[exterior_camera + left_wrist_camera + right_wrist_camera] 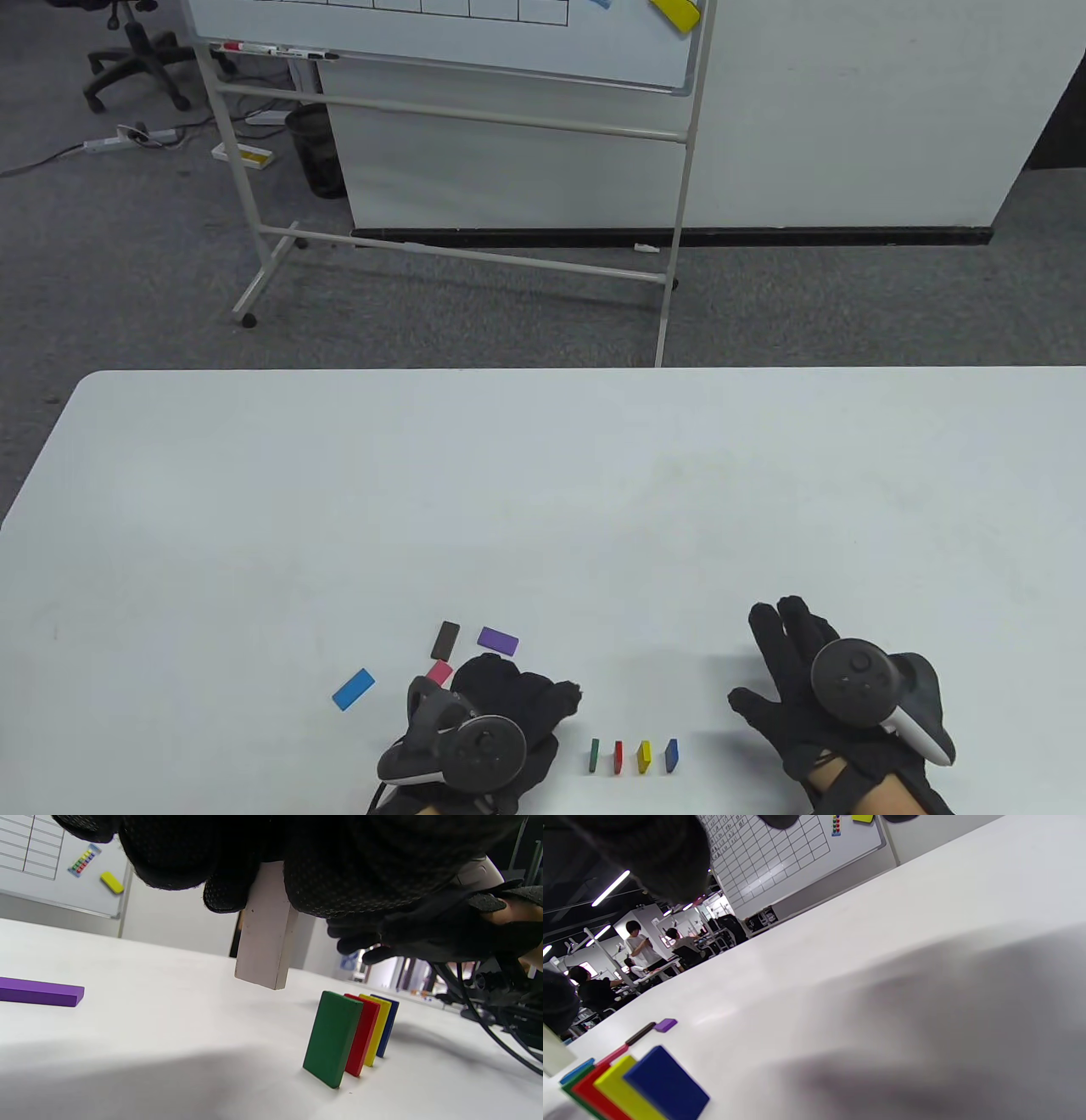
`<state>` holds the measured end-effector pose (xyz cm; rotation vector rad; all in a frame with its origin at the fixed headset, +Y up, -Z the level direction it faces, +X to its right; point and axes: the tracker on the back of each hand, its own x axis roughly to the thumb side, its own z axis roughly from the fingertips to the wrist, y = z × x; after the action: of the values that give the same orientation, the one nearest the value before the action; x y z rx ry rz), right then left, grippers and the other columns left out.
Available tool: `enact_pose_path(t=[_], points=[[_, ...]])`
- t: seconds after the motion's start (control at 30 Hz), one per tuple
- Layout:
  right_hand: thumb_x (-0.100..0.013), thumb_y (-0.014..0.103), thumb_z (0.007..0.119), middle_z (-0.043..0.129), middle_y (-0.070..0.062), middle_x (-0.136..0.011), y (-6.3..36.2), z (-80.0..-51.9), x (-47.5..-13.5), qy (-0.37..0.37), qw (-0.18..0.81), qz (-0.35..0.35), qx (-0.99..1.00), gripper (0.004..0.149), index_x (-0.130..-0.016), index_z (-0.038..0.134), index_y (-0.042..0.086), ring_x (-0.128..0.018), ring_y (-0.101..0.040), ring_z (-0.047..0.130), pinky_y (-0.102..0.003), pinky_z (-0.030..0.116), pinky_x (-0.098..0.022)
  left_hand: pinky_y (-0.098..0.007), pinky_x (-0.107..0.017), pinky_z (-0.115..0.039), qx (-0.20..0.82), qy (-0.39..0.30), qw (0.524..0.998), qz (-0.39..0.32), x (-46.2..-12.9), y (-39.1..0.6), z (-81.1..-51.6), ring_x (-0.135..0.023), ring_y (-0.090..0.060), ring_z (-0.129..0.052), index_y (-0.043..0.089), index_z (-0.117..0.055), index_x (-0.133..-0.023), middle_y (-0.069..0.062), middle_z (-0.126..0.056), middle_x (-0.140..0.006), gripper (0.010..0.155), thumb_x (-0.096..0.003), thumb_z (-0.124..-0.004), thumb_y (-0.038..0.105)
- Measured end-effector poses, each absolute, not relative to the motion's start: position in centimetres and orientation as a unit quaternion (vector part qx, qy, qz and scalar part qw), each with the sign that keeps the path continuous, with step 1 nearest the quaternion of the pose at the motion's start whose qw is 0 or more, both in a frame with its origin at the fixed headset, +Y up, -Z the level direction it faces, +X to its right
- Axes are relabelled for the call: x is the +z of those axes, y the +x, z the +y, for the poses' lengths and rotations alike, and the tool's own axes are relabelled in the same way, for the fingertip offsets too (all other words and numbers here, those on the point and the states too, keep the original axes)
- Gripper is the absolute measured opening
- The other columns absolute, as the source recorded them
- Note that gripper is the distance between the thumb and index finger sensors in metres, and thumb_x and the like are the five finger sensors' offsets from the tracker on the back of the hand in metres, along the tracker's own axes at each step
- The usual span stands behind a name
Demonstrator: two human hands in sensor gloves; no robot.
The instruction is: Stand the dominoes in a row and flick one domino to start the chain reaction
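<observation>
Four dominoes stand in a short row near the table's front edge: green (594, 755), red (618, 756), yellow (644, 756) and blue (672, 755). Just left of the row, my left hand (560, 698) is curled and pinches a white domino (265, 929). That domino hangs upright a little above the table, close to the green domino (333, 1037). My right hand (768, 671) lies to the right of the row with its fingers spread, holding nothing. Light blue (353, 688), brown (445, 640) and purple (498, 641) dominoes lie flat. A pink domino (439, 673) is partly hidden by my left hand.
The white table (543, 509) reaches far beyond the dominoes. Past its far edge stand a whiteboard on a stand (458, 51) and a white partition (848, 127). Cables (500, 1035) trail behind my right hand in the left wrist view.
</observation>
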<state>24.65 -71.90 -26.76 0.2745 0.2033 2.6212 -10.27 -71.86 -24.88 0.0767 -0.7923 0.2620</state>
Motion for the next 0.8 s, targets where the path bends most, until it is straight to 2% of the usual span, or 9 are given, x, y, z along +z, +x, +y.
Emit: enact_pose_path(t=[0.27, 0.8], points=[[-0.05, 0.057, 0.078, 0.014, -0.019, -0.116, 24.9, -72.2, -26.9, 0.093, 0.25, 0.081, 0.96, 0.091, -0.113, 0.025, 0.019, -0.107, -0.055, 0.026, -0.079, 0.029, -0.066, -0.063, -0.065, -0.059, 0.116, 0.02, 0.91, -0.397, -25.0, -9.7, -73.3, -0.062, -0.026, -0.085, 0.025, -0.052, -0.109, 0.0, -0.084, -0.091, 0.075, -0.046, -0.091, 0.038], [-0.05, 0.057, 0.078, 0.013, -0.019, -0.116, 24.9, -72.3, -26.9, 0.091, 0.248, 0.091, 0.96, 0.091, -0.113, 0.025, 0.019, -0.107, -0.056, 0.026, -0.079, 0.029, -0.066, -0.063, -0.065, -0.059, 0.111, -0.008, 0.903, -0.415, -24.9, -8.1, -74.8, -0.064, -0.027, -0.085, 0.027, -0.048, -0.109, 0.001, -0.083, -0.092, 0.076, -0.0473, -0.091, 0.039]])
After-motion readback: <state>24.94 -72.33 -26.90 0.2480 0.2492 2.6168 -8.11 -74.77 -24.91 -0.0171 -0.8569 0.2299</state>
